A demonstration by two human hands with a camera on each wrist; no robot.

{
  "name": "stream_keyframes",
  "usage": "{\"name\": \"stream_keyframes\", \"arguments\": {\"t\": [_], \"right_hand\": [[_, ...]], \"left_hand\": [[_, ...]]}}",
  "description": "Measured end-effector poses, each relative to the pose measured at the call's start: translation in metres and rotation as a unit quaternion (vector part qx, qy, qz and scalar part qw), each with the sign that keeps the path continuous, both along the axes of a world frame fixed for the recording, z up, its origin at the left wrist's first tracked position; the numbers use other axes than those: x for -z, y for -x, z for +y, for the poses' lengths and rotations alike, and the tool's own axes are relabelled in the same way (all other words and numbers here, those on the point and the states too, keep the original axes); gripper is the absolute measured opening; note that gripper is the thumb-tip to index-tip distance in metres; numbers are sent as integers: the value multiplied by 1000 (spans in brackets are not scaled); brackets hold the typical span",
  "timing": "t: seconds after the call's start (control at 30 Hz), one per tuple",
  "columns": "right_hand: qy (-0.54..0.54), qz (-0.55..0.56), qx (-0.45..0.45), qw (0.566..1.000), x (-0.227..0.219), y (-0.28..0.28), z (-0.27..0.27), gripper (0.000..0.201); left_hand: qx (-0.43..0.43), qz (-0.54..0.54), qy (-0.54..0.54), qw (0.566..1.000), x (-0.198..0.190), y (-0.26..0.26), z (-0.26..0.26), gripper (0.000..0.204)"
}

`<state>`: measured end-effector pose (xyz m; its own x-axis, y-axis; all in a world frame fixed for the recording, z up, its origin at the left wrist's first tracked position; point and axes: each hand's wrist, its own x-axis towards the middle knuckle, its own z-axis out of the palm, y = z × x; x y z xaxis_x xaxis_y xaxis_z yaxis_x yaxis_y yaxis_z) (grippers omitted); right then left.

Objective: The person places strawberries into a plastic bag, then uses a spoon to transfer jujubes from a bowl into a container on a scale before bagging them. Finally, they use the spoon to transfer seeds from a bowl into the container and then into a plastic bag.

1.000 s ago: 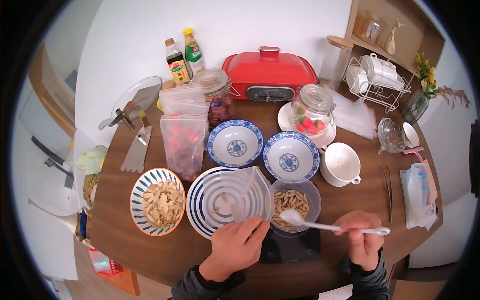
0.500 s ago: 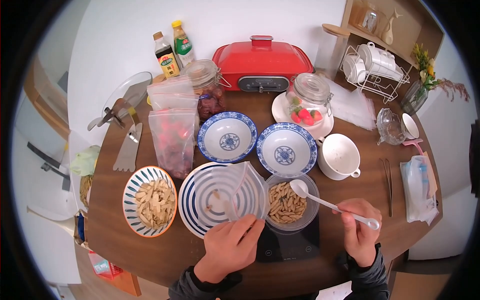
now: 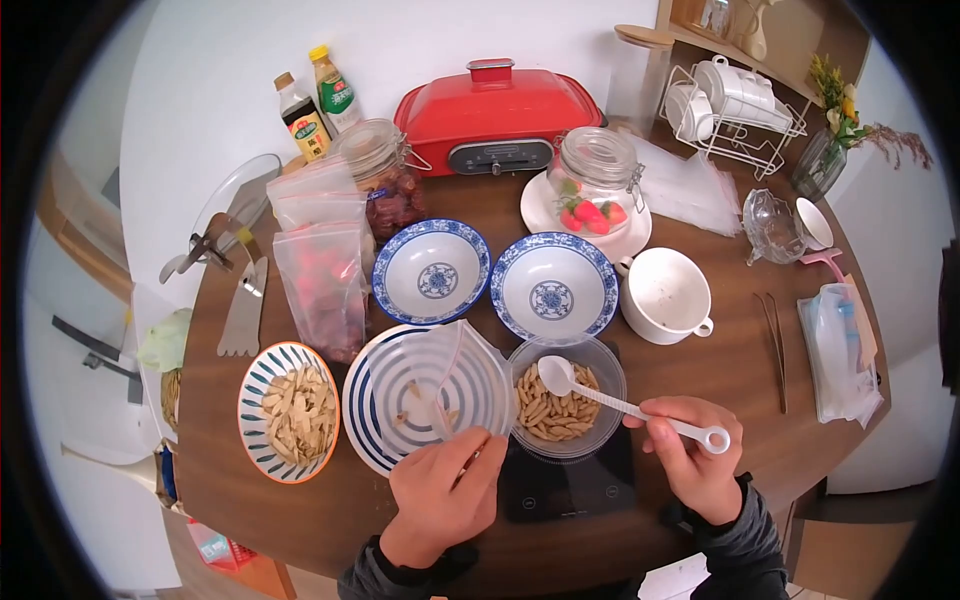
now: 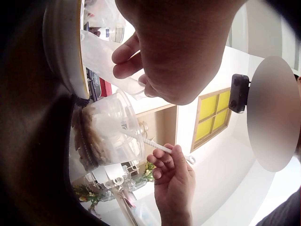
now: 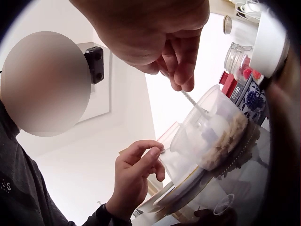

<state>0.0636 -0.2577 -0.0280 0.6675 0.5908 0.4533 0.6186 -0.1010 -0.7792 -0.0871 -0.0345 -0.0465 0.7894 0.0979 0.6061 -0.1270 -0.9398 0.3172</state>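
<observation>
White plastic spoon (image 3: pixel 556 376), pinched in right hand's (image 3: pixel 695 462) fingers, has shifted toward far side of clear plastic tub (image 3: pixel 619 410), over tan pieces (image 3: pixel 547 414), near worktop's (image 3: pixel 735 365) front edge; left hand's (image 3: pixel 443 492) fingers pinch clear zip bag (image 3: pixel 482 376).

The clear tub (image 3: pixel 608 422) opens upward, walls blocking its sides.

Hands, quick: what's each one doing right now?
Left hand: closed on the plastic bag, pinching its edge.
Right hand: closed on the white spoon, holding its handle.
</observation>
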Motion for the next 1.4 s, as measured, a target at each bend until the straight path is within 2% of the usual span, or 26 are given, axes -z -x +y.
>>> {"name": "stream_keyframes", "arguments": {"t": [0.07, 0.13, 0.27, 0.33, 0.47, 0.57, 0.63, 0.73, 0.8, 0.93, 1.07, 1.13, 1.27, 1.37, 1.4], "right_hand": [[-14, 26, 0, 1000, 1, 1, -1, 16], [-26, 109, -3, 994, 0, 3, -2, 18], [-43, 119, -15, 992, 4, 3, 2, 20], [-73, 187, 8, 980, 4, 5, 4, 19], [-112, 254, 49, 959, 4, 1, 4, 18], [-129, 226, 83, 962, 5, -2, 1, 21], [-95, 186, 114, 971, 2, 0, 1, 29], [-70, 132, 98, 984, 2, 0, -4, 26], [-6, 37, 34, 999, 0, -2, -4, 19], [-9, 43, 1, 999, 0, 1, 0, 18], [-13, 110, -4, 994, 1, 2, -3, 19], [-44, 145, 23, 988, 4, 3, -4, 21], [-46, 157, 8, 987, 4, 3, -2, 21], [-33, 211, 41, 976, 2, 3, 0, 25], [-59, 230, 64, 969, 2, 1, 0, 26]], "left_hand": [[2, -2, -1, 1000, 0, -1, 0, 25], [3, -4, -2, 1000, 0, -1, 0, 25], [6, -4, -1, 1000, 0, -1, 0, 24], [6, -5, -1, 1000, 0, 0, 0, 24], [10, -6, 3, 1000, 0, -1, 0, 24], [8, -7, 4, 1000, 0, 0, 0, 24], [7, -6, 4, 1000, 0, -1, 0, 25], [9, -4, 5, 1000, 0, -1, 0, 25], [8, 0, 3, 1000, -1, 0, 0, 25], [11, 1, 4, 1000, 0, -2, 1, 24], [10, -37, -11, 999, 6, -4, 3, 30], [10, -38, -10, 999, 4, -3, 2, 31], [11, 1, 2, 1000, 0, 0, 1, 24], [9, 2, 2, 1000, 0, 0, 1, 24], [7, 2, 3, 1000, 0, 1, 0, 24]]}}
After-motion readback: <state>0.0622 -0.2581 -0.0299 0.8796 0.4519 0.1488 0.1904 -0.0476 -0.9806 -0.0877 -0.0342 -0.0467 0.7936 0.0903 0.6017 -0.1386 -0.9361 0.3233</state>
